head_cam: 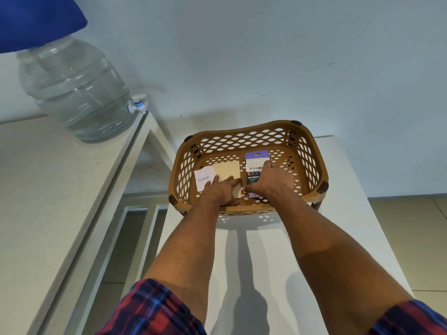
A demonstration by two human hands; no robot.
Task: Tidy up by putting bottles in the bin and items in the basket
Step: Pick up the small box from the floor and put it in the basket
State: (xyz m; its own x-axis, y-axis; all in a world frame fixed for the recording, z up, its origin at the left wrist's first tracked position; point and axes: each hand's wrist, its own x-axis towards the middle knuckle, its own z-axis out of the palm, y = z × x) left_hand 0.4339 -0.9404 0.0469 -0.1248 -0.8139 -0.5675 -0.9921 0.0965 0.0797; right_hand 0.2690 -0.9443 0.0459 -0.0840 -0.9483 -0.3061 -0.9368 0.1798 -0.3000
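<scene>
Brown basket (249,131) on a white table (338,213) by a pale wall (266,56); left hand (221,189) lies flat on a card (226,170), right hand (273,181) grips a packet (256,163).

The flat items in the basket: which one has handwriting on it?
The white paper slip at the basket's left side, with blue handwriting. The tan card is blank; the purple package carries print and a barcode.

Both bare forearms reach forward side by side, left hand (221,189) flat with fingers extended, right hand (273,181) curled, palm down.
</scene>
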